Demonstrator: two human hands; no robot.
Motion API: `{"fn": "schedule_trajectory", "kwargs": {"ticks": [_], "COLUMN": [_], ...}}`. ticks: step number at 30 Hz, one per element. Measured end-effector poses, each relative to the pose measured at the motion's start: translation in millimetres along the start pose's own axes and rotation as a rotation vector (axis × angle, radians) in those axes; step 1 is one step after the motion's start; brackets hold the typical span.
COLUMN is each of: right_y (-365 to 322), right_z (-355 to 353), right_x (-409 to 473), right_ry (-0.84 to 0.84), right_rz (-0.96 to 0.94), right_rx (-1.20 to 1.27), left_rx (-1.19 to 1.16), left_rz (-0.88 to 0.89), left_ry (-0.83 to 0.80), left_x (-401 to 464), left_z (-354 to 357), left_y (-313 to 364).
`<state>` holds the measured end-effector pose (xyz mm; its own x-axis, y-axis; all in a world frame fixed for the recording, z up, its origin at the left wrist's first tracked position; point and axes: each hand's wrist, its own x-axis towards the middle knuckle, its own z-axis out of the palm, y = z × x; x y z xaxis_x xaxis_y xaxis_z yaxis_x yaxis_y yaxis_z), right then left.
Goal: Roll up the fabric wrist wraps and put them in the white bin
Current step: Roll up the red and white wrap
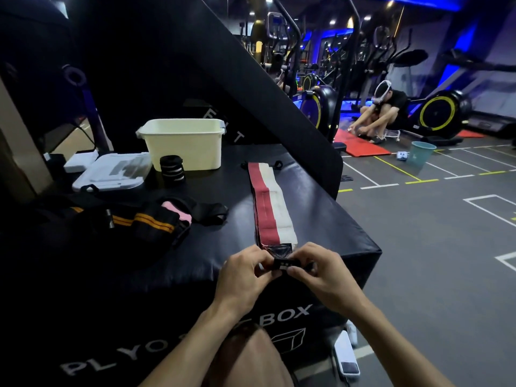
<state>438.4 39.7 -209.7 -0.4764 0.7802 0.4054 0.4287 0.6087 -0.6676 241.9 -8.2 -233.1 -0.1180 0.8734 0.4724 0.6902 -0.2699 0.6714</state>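
Note:
A long red-and-white wrist wrap (pixel 269 202) lies stretched out flat on the black plyo box (pixel 321 219), running away from me. Its near end carries a black tab, which my left hand (pixel 245 272) and my right hand (pixel 321 270) both pinch at the box's front edge. The white bin (pixel 184 143) stands at the back of the box. A rolled black wrap with white stripes (pixel 172 169) stands upright just in front of the bin. A heap of unrolled black wraps with orange stripes and a pink one (pixel 156 219) lies to the left.
A white lid (pixel 111 174) lies left of the bin. A tall black pad leans behind the box. To the right is open gym floor, where a person crouches on a red mat (pixel 360 145) near a teal bucket (pixel 421 153) and exercise bikes.

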Motion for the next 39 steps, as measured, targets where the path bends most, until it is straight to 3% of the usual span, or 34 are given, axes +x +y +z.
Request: {"fn": "schedule_trajectory", "kwargs": {"ticks": [6, 11, 13, 16, 25, 27, 30, 33, 36, 39], "right_y": [5, 4, 4, 4, 9, 12, 16, 17, 16, 18], "right_z": [17, 15, 14, 18, 21, 19, 17, 15, 14, 13], "right_x": [-16, -7, -4, -4, -10, -10, -8, -7, -4, -3], "right_ry": [0.117, 0.132, 0.124, 0.14, 0.113, 0.085, 0.048, 0.007, -0.004, -0.021], "right_rz": [-0.062, 0.012, 0.049, 0.059, 0.063, 0.069, 0.088, 0.097, 0.095, 0.072], "right_rx": [-0.015, 0.157, 0.196, 0.225, 0.269, 0.271, 0.288, 0.322, 0.329, 0.289], "left_rx": [0.037, -0.024, 0.008, 0.117, 0.561, 0.454, 0.278, 0.324, 0.339, 0.332], "left_rz": [0.092, 0.085, 0.081, 0.087, -0.08, -0.058, -0.107, -0.305, -0.502, -0.548], "left_ry": [-0.097, -0.482, -0.432, -0.336, -0.706, -0.61, -0.314, -0.157, -0.23, -0.344], "left_x": [6, 46, 74, 117, 185, 187, 193, 196, 208, 218], "left_z": [-5, -41, -50, -37, 26, 28, 28, 29, 27, 20], "left_y": [-5, -1, 2, 1, -36, -49, -62, -65, -67, -63]}}
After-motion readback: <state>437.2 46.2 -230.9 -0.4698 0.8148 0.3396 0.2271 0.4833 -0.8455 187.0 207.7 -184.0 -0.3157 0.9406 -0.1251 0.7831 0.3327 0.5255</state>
